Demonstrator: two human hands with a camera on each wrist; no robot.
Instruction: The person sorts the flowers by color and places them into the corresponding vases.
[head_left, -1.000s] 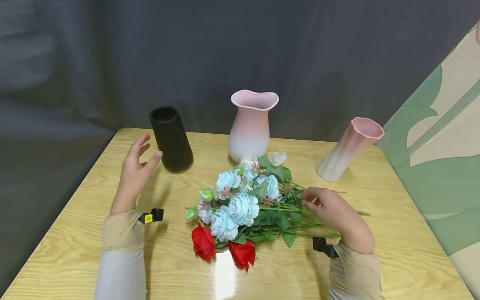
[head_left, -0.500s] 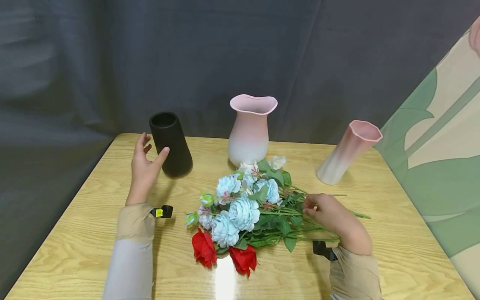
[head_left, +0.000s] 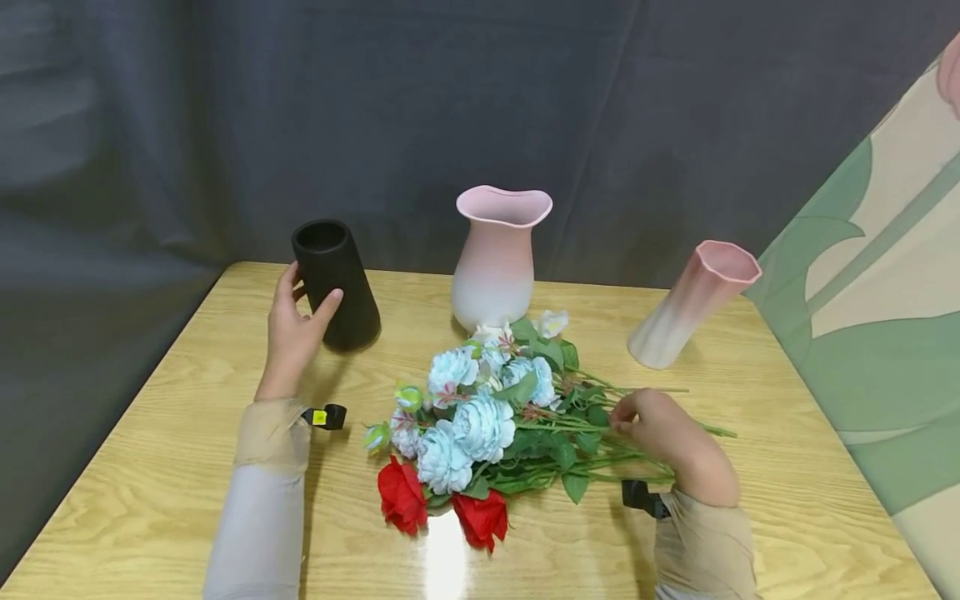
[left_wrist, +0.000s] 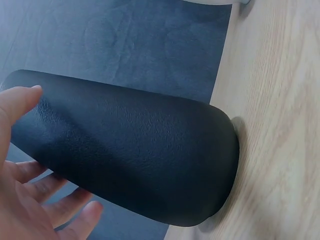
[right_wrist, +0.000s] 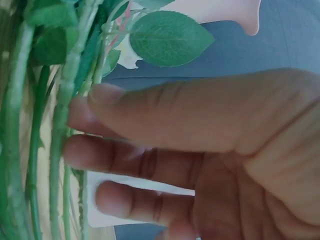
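Note:
A tapered black vase [head_left: 341, 262] stands at the left of the table. My left hand [head_left: 291, 337] is at its near left side, the thumb in front and the other fingers reaching behind its edge. In the left wrist view the fingers [left_wrist: 65, 207] are spread and the little finger stands off the vase; firm contact cannot be made out. At the green flower stems [head_left: 600, 458], my right hand [head_left: 663, 429] has its fingers bent, with thumb and index finger [right_wrist: 80, 117] pinching a thin stem. Pale blue flowers [head_left: 483, 425] and red roses [head_left: 403, 496] lie at the stems' left ends.
Behind the flowers stands a wavy-rimmed pink and white vase [head_left: 495, 267]. A slanted pink and white vase [head_left: 686, 312] is at the right. Dark cloth [head_left: 420, 100] hangs behind the wooden table [head_left: 150, 467], and a patterned panel [head_left: 885, 333] borders its right side.
My left hand has moved right to the black vase, bringing thumb and fingers to either side of it. The right hand stays at the stems with its fingers drawn closer together.

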